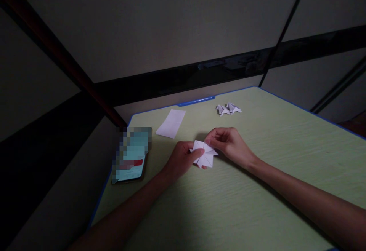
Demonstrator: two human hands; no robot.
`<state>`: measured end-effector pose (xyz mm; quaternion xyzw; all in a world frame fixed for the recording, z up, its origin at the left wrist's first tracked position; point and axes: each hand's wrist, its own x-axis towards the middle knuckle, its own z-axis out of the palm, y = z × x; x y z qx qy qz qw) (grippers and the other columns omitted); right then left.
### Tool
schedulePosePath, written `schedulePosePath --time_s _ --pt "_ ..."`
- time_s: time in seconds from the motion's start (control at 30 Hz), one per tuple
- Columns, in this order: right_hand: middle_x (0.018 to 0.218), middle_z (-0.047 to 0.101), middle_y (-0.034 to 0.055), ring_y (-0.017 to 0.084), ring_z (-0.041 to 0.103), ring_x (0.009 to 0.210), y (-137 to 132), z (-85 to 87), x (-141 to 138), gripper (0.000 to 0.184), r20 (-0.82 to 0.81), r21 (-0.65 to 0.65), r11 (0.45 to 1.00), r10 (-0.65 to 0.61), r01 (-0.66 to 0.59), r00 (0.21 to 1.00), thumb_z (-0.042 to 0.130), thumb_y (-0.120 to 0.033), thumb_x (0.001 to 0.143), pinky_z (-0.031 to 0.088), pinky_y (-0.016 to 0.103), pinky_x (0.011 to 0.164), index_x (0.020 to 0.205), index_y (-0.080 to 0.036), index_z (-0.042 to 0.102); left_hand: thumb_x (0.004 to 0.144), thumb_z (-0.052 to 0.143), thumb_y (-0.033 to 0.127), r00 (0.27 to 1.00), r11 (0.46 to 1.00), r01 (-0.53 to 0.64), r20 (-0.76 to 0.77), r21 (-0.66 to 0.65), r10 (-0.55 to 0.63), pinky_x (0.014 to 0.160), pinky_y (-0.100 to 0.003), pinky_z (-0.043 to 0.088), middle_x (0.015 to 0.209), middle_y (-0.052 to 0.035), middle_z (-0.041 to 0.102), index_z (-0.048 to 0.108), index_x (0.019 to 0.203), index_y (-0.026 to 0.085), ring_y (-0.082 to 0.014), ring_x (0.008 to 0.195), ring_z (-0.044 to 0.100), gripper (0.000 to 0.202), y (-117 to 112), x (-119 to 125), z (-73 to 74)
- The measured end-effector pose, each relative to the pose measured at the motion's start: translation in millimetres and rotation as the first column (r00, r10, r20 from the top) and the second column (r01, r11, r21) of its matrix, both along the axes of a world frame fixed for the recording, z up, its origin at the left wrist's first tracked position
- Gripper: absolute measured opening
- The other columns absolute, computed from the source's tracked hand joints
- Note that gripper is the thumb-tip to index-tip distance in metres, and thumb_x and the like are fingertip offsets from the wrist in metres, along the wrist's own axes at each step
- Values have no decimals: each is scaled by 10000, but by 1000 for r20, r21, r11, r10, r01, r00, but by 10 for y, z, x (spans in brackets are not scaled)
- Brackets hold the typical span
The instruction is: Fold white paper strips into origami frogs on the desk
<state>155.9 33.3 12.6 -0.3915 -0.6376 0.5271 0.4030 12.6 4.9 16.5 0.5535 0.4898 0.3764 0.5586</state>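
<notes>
A small piece of folded white paper (208, 160), with creases and pointed corners sticking out, is held up over the table between both hands. My left hand (181, 159) grips it from the left, thumb pressed flat on top and fingers underneath. At its upper edge, my right hand (227, 142) pinches the paper between thumb and curled forefinger. The other right fingers are curled in and partly hidden.
The pale green table (257, 205) has a blue rim. A flat white sheet (171, 123) lies behind my left hand, and a phone (133, 155) with a blurred screen lies at left. Two folded paper figures (228, 109) stand towards the back. Cabinet panels (177, 30) rise behind.
</notes>
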Motion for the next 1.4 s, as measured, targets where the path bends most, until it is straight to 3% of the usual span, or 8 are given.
schedulePosePath --time_s 0.2,0.37,0.5,0.7,0.97,1.23,1.4 --pt "530 502 -7 67 419 456 6 4 -22 121 25 36 999 -5 4 1000 530 -221 666 314 207 426 609 -115 524 632 522 190 999 999 -45 -19 -20 45 434 -182 345 471 -6 563 605 561 83 -75 427 494 153 -3 7 23" --pt "542 493 -6 70 418 481 -24 18 -41 101 62 93 995 -24 19 998 517 -193 668 319 208 443 606 -113 518 628 547 265 992 997 -76 -104 23 78 416 -178 280 455 18 514 583 528 92 -56 420 417 203 -13 14 27" --pt "548 485 -8 69 403 481 -16 16 -45 108 34 60 998 -9 7 999 519 -210 667 300 207 438 616 -116 511 637 536 276 983 993 -111 -145 47 117 411 -184 253 436 32 468 559 501 98 -55 412 378 226 -12 13 4" --pt "507 433 -32 58 351 452 25 32 -27 181 -6 -72 993 97 -97 995 505 -278 674 252 213 442 583 -125 475 633 543 291 991 994 -96 -89 48 100 427 -193 271 464 27 489 573 551 100 -68 431 402 209 -8 -13 -43" --pt "465 339 -65 45 270 431 16 66 13 188 64 -78 960 276 -271 959 501 -249 695 179 208 421 558 -138 436 638 548 273 995 993 -61 -78 103 69 416 -179 268 466 27 494 575 539 98 -58 432 394 203 -16 -24 -45" --pt "452 392 -51 52 311 426 11 -29 16 228 -128 -148 941 285 -303 950 559 -311 644 182 208 416 543 -129 465 650 557 288 1000 992 22 -11 123 -21 433 -179 302 518 -6 571 624 597 94 -68 447 436 212 -49 -35 -37" --pt "462 397 -49 54 325 434 27 -45 -10 246 -223 -153 948 243 -280 944 564 -339 641 208 210 431 550 -131 468 634 572 303 1000 996 -27 14 87 26 454 -191 310 515 -14 576 618 609 87 -80 460 456 222 -23 -23 -50"
